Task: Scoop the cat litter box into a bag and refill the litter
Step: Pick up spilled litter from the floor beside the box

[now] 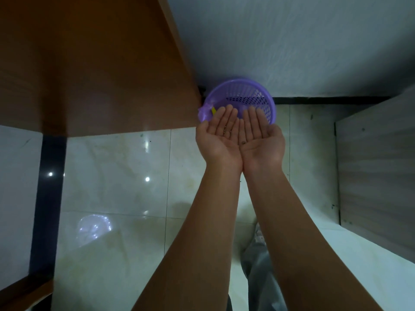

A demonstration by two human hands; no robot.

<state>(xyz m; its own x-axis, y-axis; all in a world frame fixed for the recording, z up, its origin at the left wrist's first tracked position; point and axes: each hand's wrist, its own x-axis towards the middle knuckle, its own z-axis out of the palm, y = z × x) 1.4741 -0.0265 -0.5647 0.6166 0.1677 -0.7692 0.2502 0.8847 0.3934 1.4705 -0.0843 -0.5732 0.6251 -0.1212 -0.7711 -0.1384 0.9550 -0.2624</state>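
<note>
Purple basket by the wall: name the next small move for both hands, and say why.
Probably tip both hands forward so the dark specks on the palms drop into the purple basket. The left hand and right hand lie palm-up, edge to edge, holding nothing else, and their fingertips overlap the basket's near rim in this view.

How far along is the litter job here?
Done: nothing shows finished; no litter box or refill is in view. In hand: the left hand and right hand, cupped palms up, carry a few dark grains over the round purple plastic mesh basket. Left: dropping the grains, plus scooping and refilling, apparently.
</note>
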